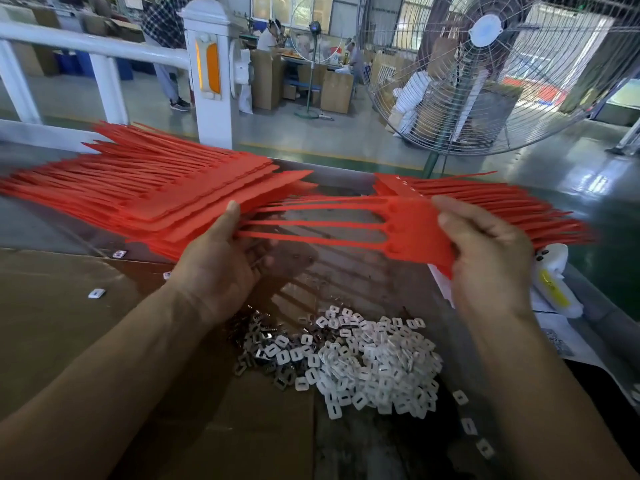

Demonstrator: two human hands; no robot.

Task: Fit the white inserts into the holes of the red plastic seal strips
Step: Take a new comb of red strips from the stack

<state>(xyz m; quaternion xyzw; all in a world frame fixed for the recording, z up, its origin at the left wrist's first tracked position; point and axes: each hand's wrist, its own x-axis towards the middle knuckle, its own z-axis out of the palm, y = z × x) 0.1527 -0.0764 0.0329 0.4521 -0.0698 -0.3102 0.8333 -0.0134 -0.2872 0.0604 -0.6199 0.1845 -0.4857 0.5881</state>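
I hold one sheet of red seal strips (pixel 412 230) in the air above the table. My right hand (pixel 485 258) grips its flat head end, thumb on top. My left hand (pixel 221 258) holds the thin tail ends, thumb tip against them. A big stack of red strips (pixel 145 188) lies at the left, a second stack (pixel 512 206) at the right behind my right hand. A heap of white inserts (pixel 377 362) sits on the table below my hands.
Dark metal clips (pixel 256 344) lie mixed at the heap's left edge. Stray inserts (pixel 96 293) dot the brown cardboard (pixel 69 334). A white handheld tool (pixel 554 282) lies at the right edge. A large fan (pixel 485 64) and a white railing (pixel 104 50) stand beyond the table.
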